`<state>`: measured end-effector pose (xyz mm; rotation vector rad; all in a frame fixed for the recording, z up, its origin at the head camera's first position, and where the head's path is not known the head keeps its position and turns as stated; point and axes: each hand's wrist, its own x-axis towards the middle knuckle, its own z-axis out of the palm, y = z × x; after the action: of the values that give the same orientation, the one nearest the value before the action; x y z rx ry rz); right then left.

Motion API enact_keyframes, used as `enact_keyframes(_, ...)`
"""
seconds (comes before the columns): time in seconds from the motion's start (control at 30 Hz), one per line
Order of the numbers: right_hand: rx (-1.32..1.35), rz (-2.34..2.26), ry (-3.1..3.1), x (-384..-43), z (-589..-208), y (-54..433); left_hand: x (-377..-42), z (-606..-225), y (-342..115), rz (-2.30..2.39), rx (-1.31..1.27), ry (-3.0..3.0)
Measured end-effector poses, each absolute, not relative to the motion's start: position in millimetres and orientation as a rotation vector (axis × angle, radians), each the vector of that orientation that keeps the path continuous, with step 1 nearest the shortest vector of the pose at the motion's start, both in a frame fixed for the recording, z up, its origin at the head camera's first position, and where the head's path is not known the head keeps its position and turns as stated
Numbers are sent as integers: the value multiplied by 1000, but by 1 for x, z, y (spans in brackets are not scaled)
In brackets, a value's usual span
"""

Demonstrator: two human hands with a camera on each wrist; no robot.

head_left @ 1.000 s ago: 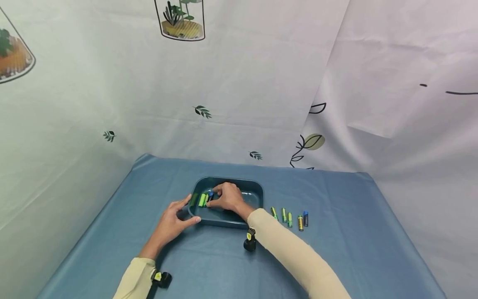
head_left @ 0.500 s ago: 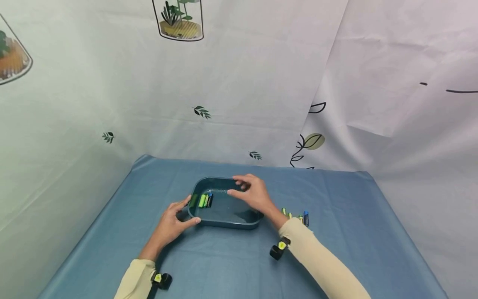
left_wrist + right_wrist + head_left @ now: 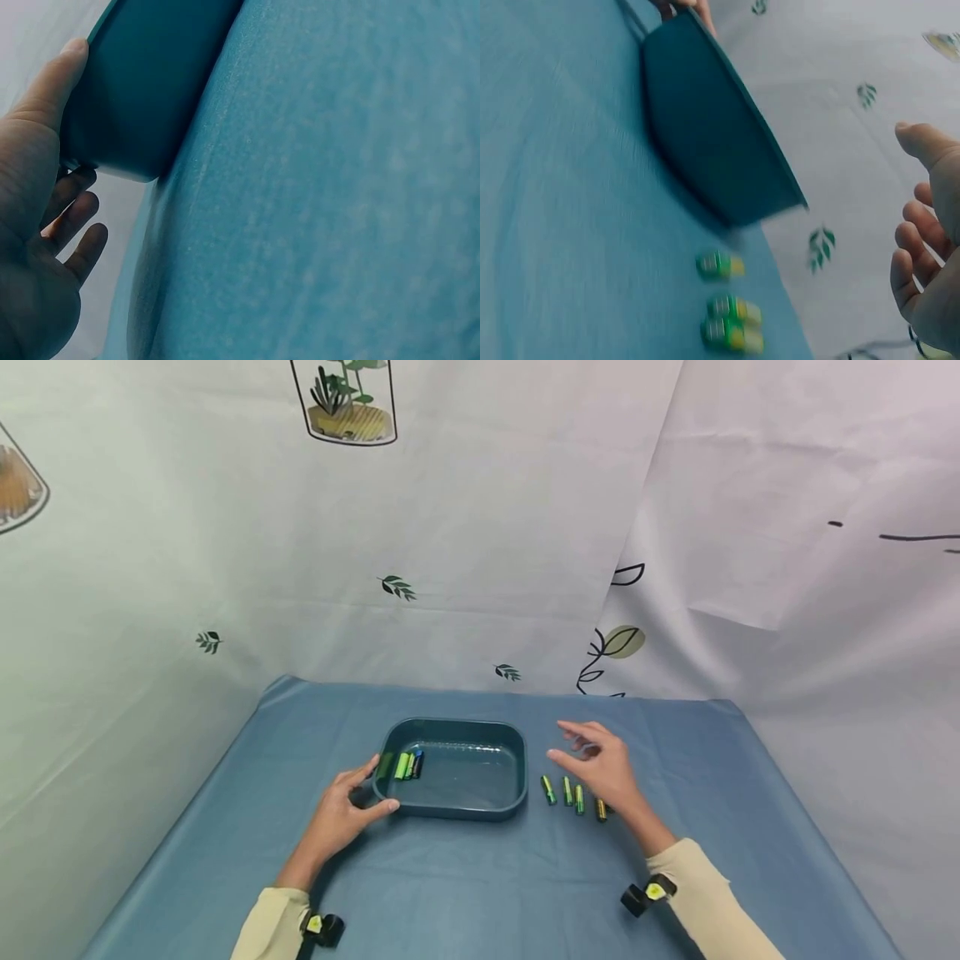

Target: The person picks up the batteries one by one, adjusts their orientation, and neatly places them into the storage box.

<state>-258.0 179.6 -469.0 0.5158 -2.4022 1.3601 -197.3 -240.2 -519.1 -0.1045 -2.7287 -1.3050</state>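
Note:
A dark teal rectangular tray (image 3: 457,812) stands on the blue cloth. My left hand (image 3: 337,814) grips its left end, thumb at the near corner and fingers around the left side. Several batteries (image 3: 408,766), green ones and a dark one with a blue end, lie side by side at the left inside the tray. My right hand (image 3: 603,768) hovers right of the tray with nothing in it, its thumb and fingers apart. Below it on the cloth lie loose green batteries (image 3: 579,799) and a yellow-and-black battery (image 3: 601,810); another beside that one is mostly hidden by the hand.
The blue cloth (image 3: 465,893) covers the table. White printed fabric (image 3: 480,527) hangs behind it and along the sides. Each wrist wears a small black camera, such as the right wrist camera (image 3: 636,899).
My right hand has let go of a battery inside the tray, then lifted out and moved right, over the loose batteries. The left hand stays at the tray's left end.

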Motion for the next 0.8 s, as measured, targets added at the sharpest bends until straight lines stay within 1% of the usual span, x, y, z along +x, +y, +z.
enact_keyframes(0.17, 474, 1300, -2450, -249, -478, 214, -196, -520, -241, -1303, -109, -2717)
enact_keyframes(0.37, 427, 1184, -2596, -239, -494, 243, -193, -519, -241, -1301, -100, -2723)
enact_keyframes(0.57, 414, 1103, -2691, -234, -511, 264, -195, -517, -241, -1303, -82, -2745)
enact_keyframes(0.8, 462, 1070, -2732, -236, -524, 279, -198, -517, -241, -1304, -76, -2753)
